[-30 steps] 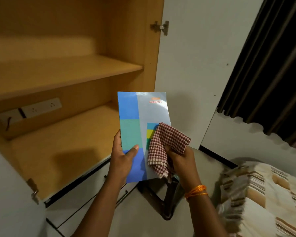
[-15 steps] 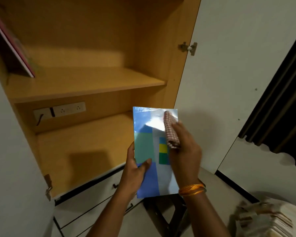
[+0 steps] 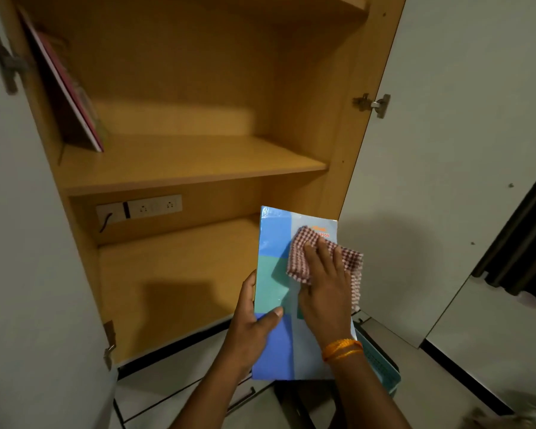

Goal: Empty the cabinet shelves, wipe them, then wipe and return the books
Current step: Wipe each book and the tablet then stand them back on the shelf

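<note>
A thin book with a blue, green and grey cover (image 3: 276, 345) is held upright in front of the open wooden cabinet. My left hand (image 3: 252, 326) grips its left edge, thumb across the cover. My right hand (image 3: 324, 289) lies flat on the cover, pressing a red-and-white checked cloth (image 3: 304, 252) against its upper right part. A pink book (image 3: 70, 91) leans against the left wall on the upper shelf (image 3: 198, 165). The lower shelf (image 3: 174, 274) holds nothing that I can see.
Both white cabinet doors (image 3: 430, 150) stand open left and right. A socket strip (image 3: 140, 207) with a black cable sits on the back wall under the upper shelf. White drawers (image 3: 174, 385) lie below. A teal basket (image 3: 381, 363) sits on a dark stool behind the book. Dark curtain at right.
The view has tilted up, showing more of the cabinet. My right hand has flattened and spread the cloth over the cover's upper right; before it was bunched at the top edge.
</note>
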{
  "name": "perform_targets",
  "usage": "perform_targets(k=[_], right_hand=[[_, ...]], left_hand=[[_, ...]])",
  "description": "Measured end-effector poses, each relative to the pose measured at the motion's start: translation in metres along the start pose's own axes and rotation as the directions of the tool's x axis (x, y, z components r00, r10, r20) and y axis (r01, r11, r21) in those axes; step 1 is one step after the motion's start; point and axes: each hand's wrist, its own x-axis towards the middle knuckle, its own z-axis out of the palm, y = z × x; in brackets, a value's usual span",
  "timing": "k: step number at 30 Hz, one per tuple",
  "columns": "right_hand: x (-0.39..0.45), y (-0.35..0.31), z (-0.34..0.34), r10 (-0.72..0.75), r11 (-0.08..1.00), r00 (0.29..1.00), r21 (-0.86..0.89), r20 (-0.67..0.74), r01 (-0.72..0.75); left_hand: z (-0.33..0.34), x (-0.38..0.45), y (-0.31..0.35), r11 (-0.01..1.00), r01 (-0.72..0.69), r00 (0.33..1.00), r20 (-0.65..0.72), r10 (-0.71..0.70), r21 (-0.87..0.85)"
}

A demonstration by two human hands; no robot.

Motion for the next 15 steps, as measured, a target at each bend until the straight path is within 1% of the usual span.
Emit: perform_targets(k=[3,5,6,8,10,11,13,15], right_hand=[[0.033,-0.011,-0.006,0.091,0.995,0.996,0.037,-0.024,-0.091],[0.049,-0.023,-0.007,0.064,0.996,0.998,0.066,-0.011,-0.063],[0.052,-0.030,-0.006,0.007,0.997,1.000,0.072,0.003,-0.007],[0.048,-0.044,-0.001,-0.163,0.984,0.986,0.086,0.045,0.158],[0.035,-0.055,0.004,-0.313,0.947,0.945,0.110,0.092,0.303],[0.026,-0.057,0.006,-0.364,0.928,0.924,0.129,0.114,0.349],[0.010,-0.055,0.010,-0.416,0.904,0.901,0.162,0.125,0.395],[-0.005,-0.043,0.013,-0.420,0.902,0.898,0.171,0.134,0.396]], left_hand=[[-0.001,-0.002,-0.001,1.000,0.008,1.000,0.027,-0.008,0.006],[-0.001,-0.003,-0.001,1.000,0.016,0.999,0.030,-0.017,0.015],[0.000,-0.002,0.000,1.000,0.013,0.999,0.038,-0.014,0.015],[0.000,0.000,0.001,1.000,-0.002,0.999,0.044,0.001,0.021],[0.000,0.001,0.000,0.999,-0.029,0.999,0.031,0.028,0.030],[-0.001,0.001,0.000,0.998,-0.054,0.998,0.013,0.054,0.037],[-0.004,0.001,0.000,0.993,-0.111,0.994,-0.013,0.112,0.047],[-0.010,0.001,0.003,0.995,-0.104,0.993,-0.060,0.104,-0.003]])
